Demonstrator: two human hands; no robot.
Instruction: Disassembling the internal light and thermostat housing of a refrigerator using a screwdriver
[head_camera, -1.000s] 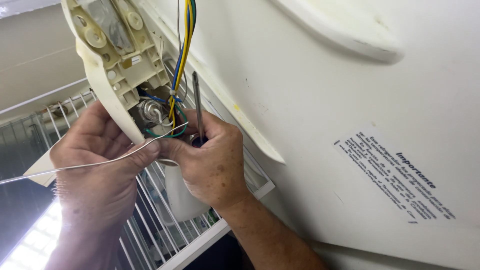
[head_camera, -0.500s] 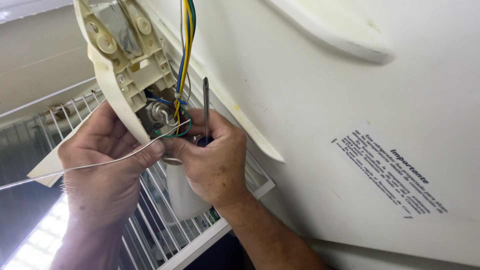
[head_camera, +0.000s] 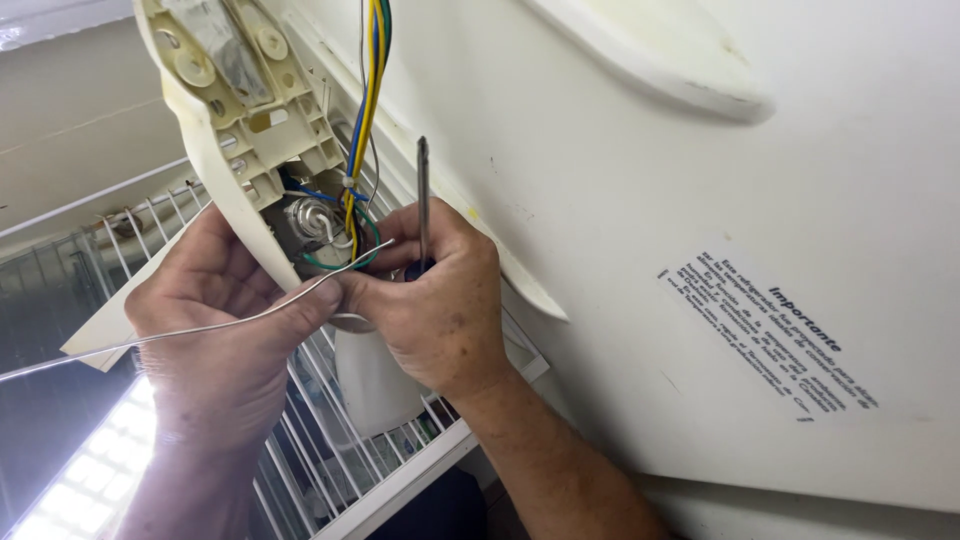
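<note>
I see the white moulded plastic liner wall (head_camera: 700, 250), then the cream plastic control housing (head_camera: 215, 120) hanging off it, back exposed, coloured wire bundle (head_camera: 368, 70) attached — opened up, wiring not finished, I'd say. My left hand (head_camera: 215, 340) pinches the thin silver capillary wire (head_camera: 180, 330) under the housing. My right hand (head_camera: 440, 300) is closed round a slim steel-shaft screwdriver (head_camera: 423, 200), upright. Versus half a second ago: housing closer, grips unchanged.
</note>
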